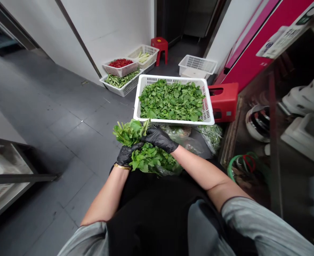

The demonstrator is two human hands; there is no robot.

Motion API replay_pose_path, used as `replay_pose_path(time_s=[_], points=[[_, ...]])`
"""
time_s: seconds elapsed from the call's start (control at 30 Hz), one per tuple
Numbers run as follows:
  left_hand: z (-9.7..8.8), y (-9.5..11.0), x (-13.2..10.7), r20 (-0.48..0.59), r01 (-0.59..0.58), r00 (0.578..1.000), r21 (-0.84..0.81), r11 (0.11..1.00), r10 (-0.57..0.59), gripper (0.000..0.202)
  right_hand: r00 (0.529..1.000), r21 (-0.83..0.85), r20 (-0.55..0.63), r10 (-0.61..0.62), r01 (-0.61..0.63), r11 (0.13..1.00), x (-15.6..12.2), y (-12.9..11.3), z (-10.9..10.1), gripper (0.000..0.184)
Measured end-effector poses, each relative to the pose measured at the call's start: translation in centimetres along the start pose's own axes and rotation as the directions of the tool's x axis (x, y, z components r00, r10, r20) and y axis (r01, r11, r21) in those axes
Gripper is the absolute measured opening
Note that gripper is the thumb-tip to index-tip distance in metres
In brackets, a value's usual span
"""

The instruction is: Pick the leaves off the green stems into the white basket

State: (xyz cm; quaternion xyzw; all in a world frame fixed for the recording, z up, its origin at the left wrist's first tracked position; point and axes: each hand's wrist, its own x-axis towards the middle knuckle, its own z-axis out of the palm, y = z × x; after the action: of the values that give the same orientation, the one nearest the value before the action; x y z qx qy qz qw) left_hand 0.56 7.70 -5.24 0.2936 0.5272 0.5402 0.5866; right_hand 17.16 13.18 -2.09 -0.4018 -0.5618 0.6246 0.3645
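Note:
My left hand [127, 154], in a black glove, is wrapped round a bunch of leafy greens [129, 133] with its cut stems pointing up and left. Close against the bunch, my right hand [160, 138], also gloved in black, is closed with its fingertips on a leafy stem [146, 125]. Below both hands, loose leafy greens [153, 159] lie at my lap, partly in clear plastic. Just beyond the hands stands a white slotted basket [173, 122] holding a wide heap of picked leaves [173, 99].
Bagged greens [211, 137] lie under the basket's near side. A red plastic stool [226, 101] stands at its right. Along the wall are crates with red chillies [121, 63], green beans [121, 80] and pale stalks [143, 57]. A metal shelf [18, 167] stands at left.

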Motion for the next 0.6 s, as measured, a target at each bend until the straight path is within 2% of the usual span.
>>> replay_pose_path(time_s=[0.1, 0.2, 0.27, 0.4, 0.5, 0.6], points=[[0.4, 0.4, -0.4, 0.018, 0.070, 0.998, -0.104, 0.992, -0.068, 0.058, 0.996, 0.137, -0.080, -0.051, 0.062, 0.989, 0.1, 0.4, -0.3, 0.038], [1.0, 0.9, -1.1, 0.015, 0.109, 0.994, -0.177, 0.978, -0.108, 0.055, 0.991, 0.304, -0.131, -0.027, 0.067, 0.950, 0.0, 0.4, -0.7, 0.033], [1.3, 1.1, -1.3, 0.030, 0.133, 0.991, -0.201, 0.971, -0.129, 0.055, 0.998, 0.318, -0.060, -0.035, 0.053, 0.947, -0.1, 0.3, -0.9, 0.030], [1.6, 1.0, -1.1, 0.049, 0.123, 0.992, -0.227, 0.966, -0.115, 0.066, 0.985, 0.185, 0.171, -0.014, -0.018, 0.983, 0.6, 0.9, -1.3, 0.033], [1.7, 0.7, -0.6, 0.050, 0.116, 0.993, -0.227, 0.967, -0.108, 0.068, 0.974, 0.135, 0.226, 0.035, -0.066, 0.989, 1.2, 1.7, -1.2, 0.037], [1.6, 0.3, -0.2, 0.041, 0.113, 0.993, -0.213, 0.971, -0.107, 0.068, 0.981, 0.125, 0.188, 0.036, -0.060, 0.990, 1.2, 2.3, -0.9, 0.035]])
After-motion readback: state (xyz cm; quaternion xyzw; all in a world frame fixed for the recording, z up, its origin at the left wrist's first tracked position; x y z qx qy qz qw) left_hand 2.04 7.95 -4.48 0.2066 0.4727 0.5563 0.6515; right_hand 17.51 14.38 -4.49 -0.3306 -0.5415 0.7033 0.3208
